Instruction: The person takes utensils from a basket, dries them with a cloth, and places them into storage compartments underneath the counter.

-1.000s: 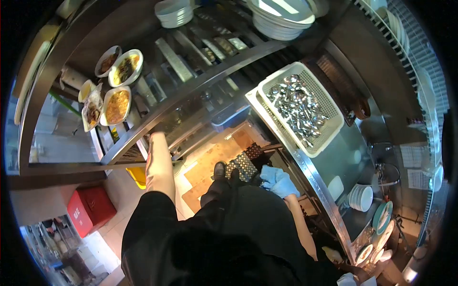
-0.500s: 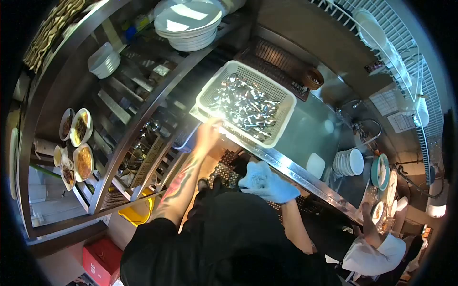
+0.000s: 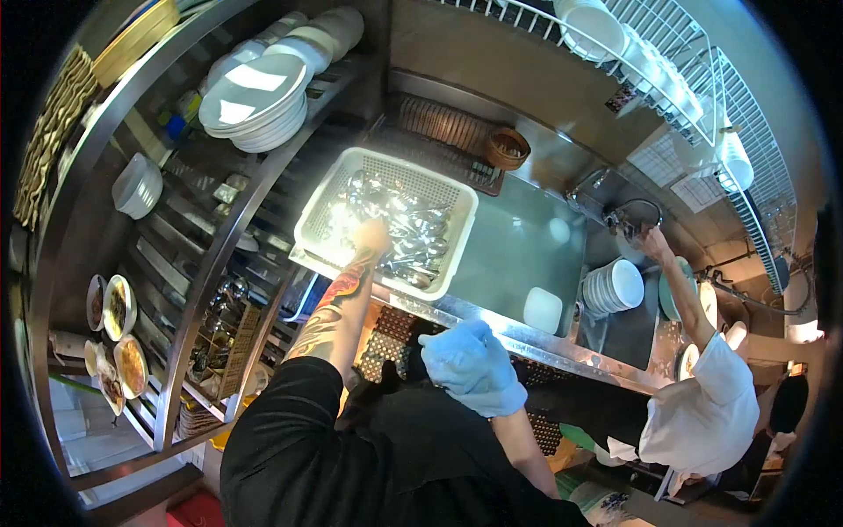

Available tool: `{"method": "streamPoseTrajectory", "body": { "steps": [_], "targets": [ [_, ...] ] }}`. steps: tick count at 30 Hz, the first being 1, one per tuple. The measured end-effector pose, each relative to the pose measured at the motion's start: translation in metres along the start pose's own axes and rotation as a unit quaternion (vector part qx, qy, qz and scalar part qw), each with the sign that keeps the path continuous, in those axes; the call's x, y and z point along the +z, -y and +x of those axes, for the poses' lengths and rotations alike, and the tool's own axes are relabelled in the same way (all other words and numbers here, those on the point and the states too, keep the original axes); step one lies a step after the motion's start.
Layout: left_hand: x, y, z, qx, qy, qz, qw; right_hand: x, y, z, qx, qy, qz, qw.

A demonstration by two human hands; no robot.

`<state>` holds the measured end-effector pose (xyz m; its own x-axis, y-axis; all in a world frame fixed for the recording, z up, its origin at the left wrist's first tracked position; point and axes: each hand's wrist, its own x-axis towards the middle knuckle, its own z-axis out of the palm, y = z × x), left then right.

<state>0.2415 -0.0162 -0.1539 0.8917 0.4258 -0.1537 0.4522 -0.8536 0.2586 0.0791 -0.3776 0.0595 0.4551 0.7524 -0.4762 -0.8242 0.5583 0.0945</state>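
Observation:
My left hand (image 3: 372, 235) reaches into a white perforated plastic basket (image 3: 452, 259), over a heap of shiny metal cutlery (image 3: 417, 230). Strong glare blurs its fingers, and I cannot make out whether they grip a piece. A light blue cloth (image 3: 474, 364) is bunched over my right hand, which it hides down to the wrist. That hand is held in front of my body, below the counter's metal edge. The basket sits on the counter beside the water-filled sink.
A sink (image 3: 500, 237) of water holds a white dish (image 3: 543, 310). Stacked white plates (image 3: 615, 285) stand to its right. A co-worker in a white shirt (image 3: 702, 413) reaches toward the tap (image 3: 634, 211). Shelves at left carry plates (image 3: 255, 97) and bowls of food (image 3: 132, 364).
My left hand has moved from the basket's near rim to over the cutlery inside. The view has shifted, and the co-worker's arm now stretches to the tap. The cloth stays on my right hand.

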Motion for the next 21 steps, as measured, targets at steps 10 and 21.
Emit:
{"method": "streamPoseTrajectory", "body": {
  "steps": [10, 21],
  "targets": [
    [-0.073, 0.002, -0.028, 0.097, -0.31, -0.359, 0.875, -0.09, 0.033, 0.06, -0.236, 0.103, -0.61, 0.75],
    [-0.084, -0.032, -0.26, 0.163, -0.066, -0.432, 0.885, -0.023, -0.014, 0.194, -0.341, -0.069, -0.769, 0.536]
  ]
}}
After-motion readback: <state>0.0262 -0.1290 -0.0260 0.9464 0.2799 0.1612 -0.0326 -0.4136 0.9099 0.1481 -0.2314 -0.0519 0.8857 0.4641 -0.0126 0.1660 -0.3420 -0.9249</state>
